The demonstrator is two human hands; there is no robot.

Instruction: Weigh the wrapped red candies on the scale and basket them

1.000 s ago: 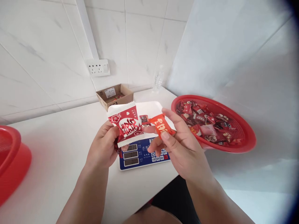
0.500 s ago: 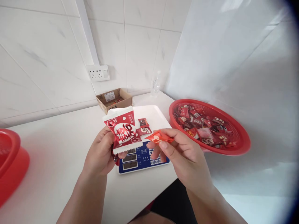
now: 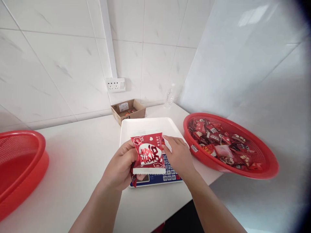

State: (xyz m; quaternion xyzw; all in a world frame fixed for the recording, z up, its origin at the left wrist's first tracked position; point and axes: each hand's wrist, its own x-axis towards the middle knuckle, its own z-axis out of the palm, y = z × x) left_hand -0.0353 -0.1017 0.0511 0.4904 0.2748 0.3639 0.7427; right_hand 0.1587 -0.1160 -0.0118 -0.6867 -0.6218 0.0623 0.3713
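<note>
In the head view, the left hand is clamped on a large red packet, thumb on the front and fingers behind. The packet is held up in front of the scale, covering part of its white pan and blue key panel. Its printed face is turned to the camera. The white crimped edge lies at the bottom, nearly level, and the upper edge rises slightly to the right. The outline is close to square; the line from upper edge to crimp runs nearly up and down. A dark red wrapper shows below the left hand.

The right hand is back-up over the pan, just right of the packet. Its fingertips are partly hidden, so it is unclear whether they are closed on anything.

Half a second ago, that hand pinched an orange-red sweet in front of the scale; now the sweet is out of sight. Two small wrappers then visible on the pan are hidden too. The packet's upper white crimp showed then and does not now. The red basket of sweets on the right appears lower in view.
</note>
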